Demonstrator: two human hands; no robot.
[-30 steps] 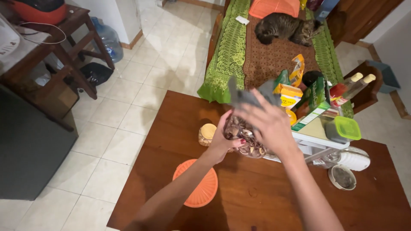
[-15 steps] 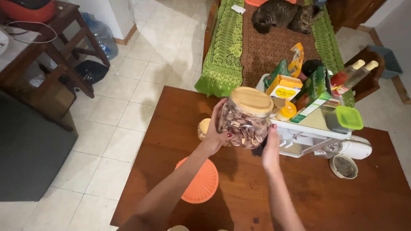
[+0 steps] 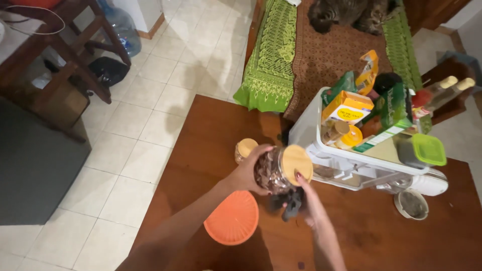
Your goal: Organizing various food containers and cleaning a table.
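Both hands work one clear jar (image 3: 273,173) of brown pieces, tilted above the table (image 3: 211,130): left hand (image 3: 246,173) wraps its side, right hand (image 3: 301,200) pinches a grey cloth (image 3: 288,206) beneath it — wooden lid on, wiping seemingly underway. White rack (image 3: 306,130) crowds right; orange lid (image 3: 232,218) below — open table leftward.
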